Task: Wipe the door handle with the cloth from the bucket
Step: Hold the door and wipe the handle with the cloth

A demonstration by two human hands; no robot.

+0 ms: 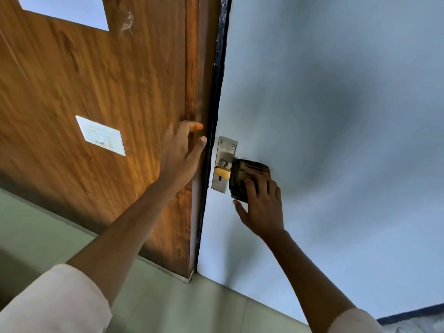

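A metal handle plate (pixel 225 150) with a yellow padlock (pixel 222 171) is fixed near the left edge of a pale blue door (pixel 336 116). A dark brown cloth (pixel 247 171) is draped over the handle just right of the plate, hiding the lever. My right hand (pixel 263 207) presses on the cloth's lower part with fingers spread. My left hand (pixel 182 155) rests flat on the wooden frame (pixel 192 68) beside the door edge, fingers apart, holding nothing. The bucket is not in view.
A wooden panel (pixel 84 80) fills the left, with a white switch plate (pixel 101 135) on it. Pale green floor tiles (pixel 168 306) run below. A dark seal strip (pixel 216 92) separates frame and door.
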